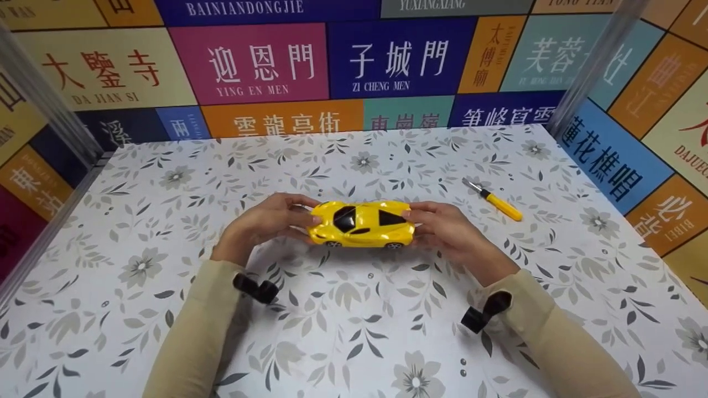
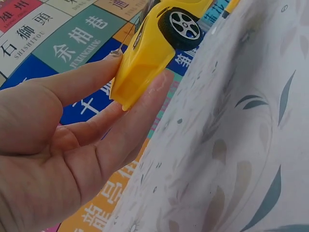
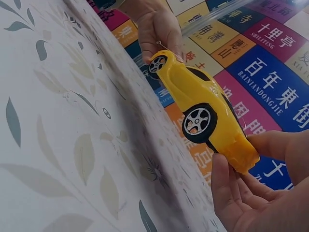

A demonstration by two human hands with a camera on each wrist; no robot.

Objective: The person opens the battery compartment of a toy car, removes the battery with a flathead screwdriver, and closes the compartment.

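A yellow toy car (image 1: 365, 224) with black windows is held up above the table between both hands. The left hand (image 1: 276, 218) pinches its front end, thumb on the upper side and fingers beneath, as the left wrist view shows on the car's nose (image 2: 140, 72). At the opposite end the right hand (image 1: 445, 224) grips the rear of the car; in the right wrist view the thumb and fingers close on the yellow tail (image 3: 236, 154). Silver-spoked black wheels (image 3: 199, 123) face the wearer's side. The car looks level, apart from the tabletop.
A yellow-handled utility knife (image 1: 500, 205) lies on the table right of the right hand, its metal end pointing away to the left. White cloth with grey flowers and leaves covers the table (image 1: 332, 331). Colourful panels with lettering (image 1: 249, 66) stand behind and at the sides.
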